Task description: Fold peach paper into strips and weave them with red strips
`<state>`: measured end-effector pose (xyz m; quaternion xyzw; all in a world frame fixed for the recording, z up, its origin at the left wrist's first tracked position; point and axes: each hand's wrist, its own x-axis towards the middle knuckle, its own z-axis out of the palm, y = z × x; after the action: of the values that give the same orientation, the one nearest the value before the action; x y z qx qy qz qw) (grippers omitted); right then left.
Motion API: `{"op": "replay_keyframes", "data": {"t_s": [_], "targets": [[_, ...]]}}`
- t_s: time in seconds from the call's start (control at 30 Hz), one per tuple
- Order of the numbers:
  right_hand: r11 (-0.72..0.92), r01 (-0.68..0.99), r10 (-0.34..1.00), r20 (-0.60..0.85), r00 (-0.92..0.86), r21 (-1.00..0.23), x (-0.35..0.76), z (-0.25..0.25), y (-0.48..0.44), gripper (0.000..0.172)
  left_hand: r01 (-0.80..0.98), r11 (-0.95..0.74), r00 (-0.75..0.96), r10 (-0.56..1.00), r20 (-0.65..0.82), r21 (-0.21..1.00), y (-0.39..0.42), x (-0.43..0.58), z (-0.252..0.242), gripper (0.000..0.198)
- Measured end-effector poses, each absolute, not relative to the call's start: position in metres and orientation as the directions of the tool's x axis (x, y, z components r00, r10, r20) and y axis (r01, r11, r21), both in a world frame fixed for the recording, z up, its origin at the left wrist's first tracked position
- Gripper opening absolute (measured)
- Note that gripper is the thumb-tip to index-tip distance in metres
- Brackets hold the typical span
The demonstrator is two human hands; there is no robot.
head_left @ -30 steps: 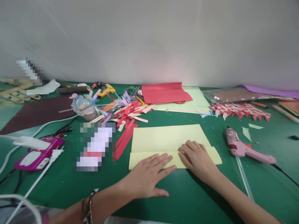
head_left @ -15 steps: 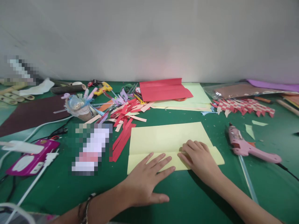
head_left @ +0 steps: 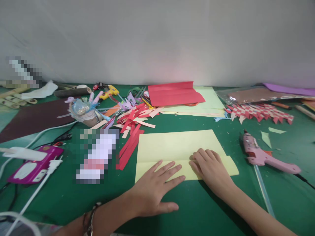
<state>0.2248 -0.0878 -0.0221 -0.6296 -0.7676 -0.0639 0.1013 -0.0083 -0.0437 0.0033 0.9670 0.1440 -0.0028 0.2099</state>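
Note:
A pale yellow sheet of paper (head_left: 177, 144) lies on the green table in front of me. Its near edge is folded over in a band running across its width. My left hand (head_left: 157, 188) rests over the near left part of this folded band, fingers spread and thumb stretched out toward the right. On the right part of the fold, my right hand (head_left: 209, 167) has its fingers curled together, thumb close to the forefinger, pressing the paper at the crease. The tips of the curled fingers are partly hidden.
A pink glue gun (head_left: 268, 157) lies to the right. Red paper strips (head_left: 130, 150), a blurred-out object (head_left: 98, 157) and a magenta power strip (head_left: 36, 164) are on the left. Behind are a red sheet (head_left: 174, 95), a yellow glue gun (head_left: 109, 92) and a woven red-white paper piece (head_left: 261, 113).
The view has shifted very slightly, so things on the right appear a little farther right. Both hands keep nearly the same place and pose on the paper.

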Motion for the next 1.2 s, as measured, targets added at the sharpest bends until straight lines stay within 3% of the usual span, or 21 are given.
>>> {"op": "replay_keyframes", "data": {"t_s": [0.33,1.2], "targets": [[0.185,0.981,0.959,0.226,-0.17,-0.049,0.225,-0.024,-0.088,0.018,0.336,-0.859,0.942,0.311,-0.127,0.387,-0.041,-0.029,0.011,0.061],[0.209,0.976,0.959,0.206,-0.194,-0.055,0.224,-0.019,-0.09,0.02,0.34,-0.857,0.94,0.326,-0.103,0.388,-0.044,-0.035,0.012,0.062]]}}
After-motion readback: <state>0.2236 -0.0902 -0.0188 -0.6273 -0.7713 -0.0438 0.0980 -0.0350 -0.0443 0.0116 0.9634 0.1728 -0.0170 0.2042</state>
